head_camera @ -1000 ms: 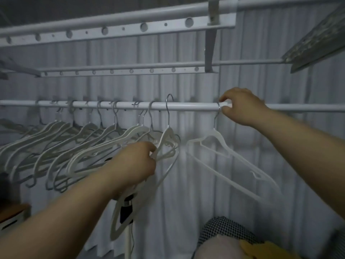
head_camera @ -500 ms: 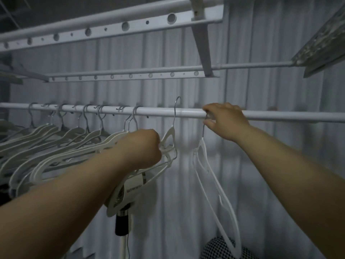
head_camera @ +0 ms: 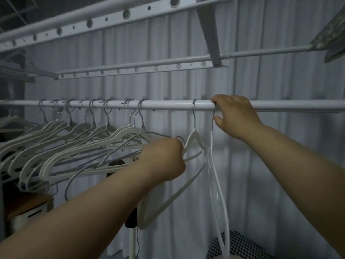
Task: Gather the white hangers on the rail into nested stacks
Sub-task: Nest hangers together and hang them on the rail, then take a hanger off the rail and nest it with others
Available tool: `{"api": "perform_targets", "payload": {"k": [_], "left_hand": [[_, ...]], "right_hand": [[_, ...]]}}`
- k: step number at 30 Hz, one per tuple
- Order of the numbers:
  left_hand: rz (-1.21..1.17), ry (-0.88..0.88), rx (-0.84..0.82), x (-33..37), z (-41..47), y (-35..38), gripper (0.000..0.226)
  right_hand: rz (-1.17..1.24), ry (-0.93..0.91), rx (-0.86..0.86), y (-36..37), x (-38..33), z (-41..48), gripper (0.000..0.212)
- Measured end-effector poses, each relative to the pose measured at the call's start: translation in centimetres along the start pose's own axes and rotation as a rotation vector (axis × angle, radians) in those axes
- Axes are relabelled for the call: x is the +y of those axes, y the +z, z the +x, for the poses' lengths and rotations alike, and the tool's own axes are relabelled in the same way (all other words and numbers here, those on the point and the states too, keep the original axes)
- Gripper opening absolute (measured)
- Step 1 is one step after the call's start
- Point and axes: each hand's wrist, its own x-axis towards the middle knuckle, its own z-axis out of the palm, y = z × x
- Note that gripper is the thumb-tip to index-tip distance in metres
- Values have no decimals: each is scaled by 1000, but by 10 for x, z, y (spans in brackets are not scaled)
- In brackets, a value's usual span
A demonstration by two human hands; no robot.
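Note:
A white rail [head_camera: 168,105] runs across the view. Several white hangers [head_camera: 78,144] hang bunched along its left half. My left hand [head_camera: 164,159] grips the shoulder of a white hanger [head_camera: 194,139] whose hook sits on the rail just right of the bunch. My right hand [head_camera: 235,116] rests on the rail and pinches the metal hook of another white hanger [head_camera: 217,193], which hangs edge-on straight down, close beside the first one.
A perforated white rack bar [head_camera: 141,69] and a larger one [head_camera: 104,19] run above the rail. White curtain [head_camera: 280,165] fills the background. A black-and-white checked cloth [head_camera: 240,245] lies low right. A stand pole with a black part [head_camera: 132,221] is below the hangers.
My right hand has slid its hanger left along the rail, and the hanger has turned edge-on. The hanger in my left hand now hangs with its hook on the rail.

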Motion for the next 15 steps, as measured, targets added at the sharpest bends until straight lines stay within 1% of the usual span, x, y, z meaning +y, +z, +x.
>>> {"api": "perform_targets", "payload": {"k": [4,9,12,15], "left_hand": [[-177,1,-58,-5,6,-4,30],[-233,60,-36,-8,3,-3,27],[-258,70,14,-19,-4,-5,36],[-323,106,124,-42,-10,-9,28]], "right_hand": [[-14,-18,5,0,1,-2,42],[-16,-19,5,1,-1,-2,46],[-19,-11,6,1,-1,-2,46],[2,26,6,0,-6,0,48]]}}
